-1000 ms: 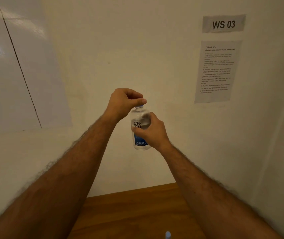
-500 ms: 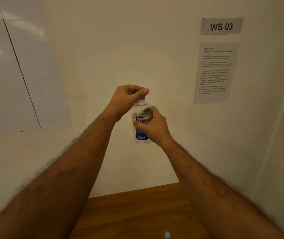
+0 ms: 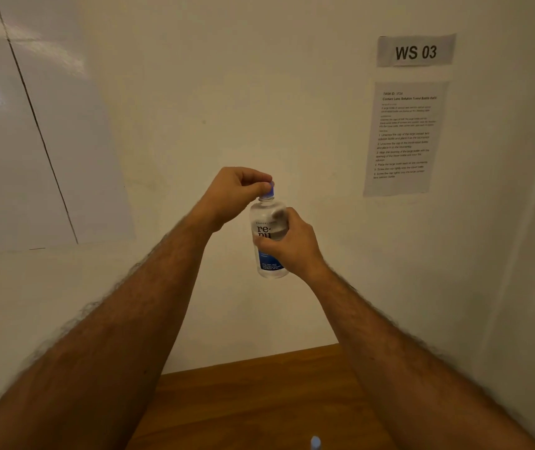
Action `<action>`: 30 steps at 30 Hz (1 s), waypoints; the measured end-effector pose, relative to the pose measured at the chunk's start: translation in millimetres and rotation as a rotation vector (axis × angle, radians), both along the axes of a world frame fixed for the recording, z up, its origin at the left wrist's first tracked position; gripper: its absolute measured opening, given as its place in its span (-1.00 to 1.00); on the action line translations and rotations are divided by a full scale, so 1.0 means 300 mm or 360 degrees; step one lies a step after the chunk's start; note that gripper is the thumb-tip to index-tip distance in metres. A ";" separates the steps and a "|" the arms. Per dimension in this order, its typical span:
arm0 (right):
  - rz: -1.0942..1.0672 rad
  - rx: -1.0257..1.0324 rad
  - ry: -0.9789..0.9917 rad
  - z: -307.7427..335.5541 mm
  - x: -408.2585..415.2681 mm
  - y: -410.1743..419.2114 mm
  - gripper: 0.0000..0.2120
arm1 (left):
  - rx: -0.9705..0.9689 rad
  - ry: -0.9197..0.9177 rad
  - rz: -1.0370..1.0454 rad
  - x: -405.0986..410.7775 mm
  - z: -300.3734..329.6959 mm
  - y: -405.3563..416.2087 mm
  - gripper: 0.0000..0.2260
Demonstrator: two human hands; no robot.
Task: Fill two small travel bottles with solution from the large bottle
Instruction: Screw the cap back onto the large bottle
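Note:
I hold the large clear bottle upright in mid-air in front of the wall; it has a white and blue label. My right hand grips its body from the right side. My left hand pinches the blue cap on its top from the left. A small pale blue tip shows at the bottom edge of the view; I cannot tell what it belongs to. No small travel bottle is plainly in view.
A brown wooden counter lies below my arms against the white wall. A "WS 03" sign and a printed instruction sheet hang on the wall at the right. A glossy white panel covers the left.
Both hands and the bottle have risen slightly in the view. The left fingers have shifted round the cap, and more of the blue cap shows now.

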State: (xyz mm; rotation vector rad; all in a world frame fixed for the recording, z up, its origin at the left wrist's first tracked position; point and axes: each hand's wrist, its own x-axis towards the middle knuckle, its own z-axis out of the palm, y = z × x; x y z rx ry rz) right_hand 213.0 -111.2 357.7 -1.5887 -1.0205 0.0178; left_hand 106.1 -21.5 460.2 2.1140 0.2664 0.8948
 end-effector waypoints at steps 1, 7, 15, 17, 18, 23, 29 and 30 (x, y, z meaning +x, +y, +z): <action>0.0006 0.0004 0.0016 0.000 -0.002 0.003 -0.44 | 0.0011 -0.0010 0.0014 0.003 0.003 -0.005 -0.85; 0.0059 0.0024 0.0037 0.000 -0.007 0.009 -0.40 | 0.0070 -0.0038 0.0116 0.018 0.015 -0.004 -0.81; 0.0071 -0.0044 0.0037 -0.035 0.019 -0.004 -0.45 | 0.0028 -0.0043 0.0097 0.009 -0.045 0.006 -0.77; 0.0078 -0.0047 0.0052 -0.051 0.018 0.001 -0.45 | 0.0027 -0.0030 0.0103 0.010 -0.063 0.011 -0.76; 0.0078 -0.0049 0.0061 -0.058 0.016 0.005 -0.45 | 0.0026 -0.0034 0.0113 0.011 -0.070 0.011 -0.75; 0.0069 -0.0034 0.0094 -0.063 0.008 0.023 -0.43 | -0.0012 -0.0105 0.0159 0.018 -0.084 0.011 -0.72; 0.0066 -0.0046 0.0128 -0.072 0.007 0.031 -0.45 | -0.0078 -0.0051 0.0128 0.012 -0.140 0.024 -0.55; 0.0068 -0.0044 0.0139 -0.076 0.009 0.031 -0.45 | -0.0113 -0.0033 0.0114 0.010 -0.157 0.029 -0.56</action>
